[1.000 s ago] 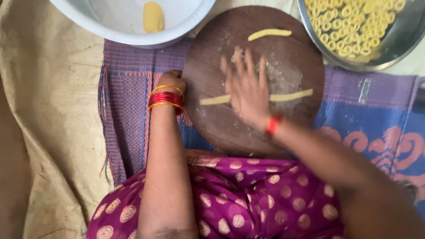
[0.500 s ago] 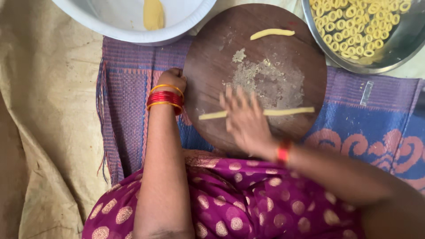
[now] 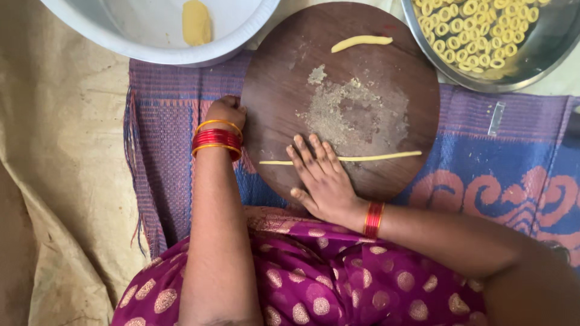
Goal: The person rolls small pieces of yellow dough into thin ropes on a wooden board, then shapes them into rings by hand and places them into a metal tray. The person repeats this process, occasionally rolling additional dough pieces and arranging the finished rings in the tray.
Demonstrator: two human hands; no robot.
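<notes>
Head view: the round dark wooden board (image 3: 362,78) lies on a striped purple and blue mat (image 3: 169,139), and a thin yellow dough rope (image 3: 380,157) stretches across the board's lower part, running from 9 to 3 o'clock. The right hand (image 3: 323,181) lies flat on the rope's left half, fingers (image 3: 308,154) spread and pressed down, palm toward 6 o'clock at the board's near edge; its grip is open and flat, pinching nothing. The left hand (image 3: 226,111) rests at the board's 9 o'clock rim, curled against the edge; I cannot tell whether its fingers close on the rim. Red and gold bangles (image 3: 217,137) sit on that wrist.

A patch of floury crumbs (image 3: 356,111) covers the board's middle, just above the rope. A shorter dough piece (image 3: 361,42) lies at the board's 12 o'clock, well apart from the hands. At 11 o'clock a white basin (image 3: 157,45) holds a lump of dough (image 3: 196,23); its rim nearly meets the board. At 1 o'clock a steel tray (image 3: 538,57) holds many small dough rings (image 3: 477,27), close beside the board. A purple patterned garment (image 3: 314,278) fills the 6 o'clock side. Tan cloth (image 3: 54,181) spreads out at 9 o'clock, and the mat lies bare at 3 o'clock.
</notes>
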